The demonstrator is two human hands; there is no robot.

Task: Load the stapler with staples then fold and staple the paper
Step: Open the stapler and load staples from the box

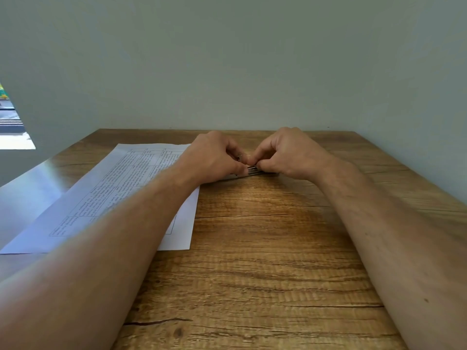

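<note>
stapler (249,171) mostly hidden | left hand (214,157), right hand (285,154) both pinch it

This looks like a plain office or study corner: a wood-grain desk (265,248) pushed flush against a bare pale grey-green wall (240,59), with a printed sheet of paper (121,188) (a table of small text) lying on it. At the far left a window (11,122) opens onto daylight.
</note>
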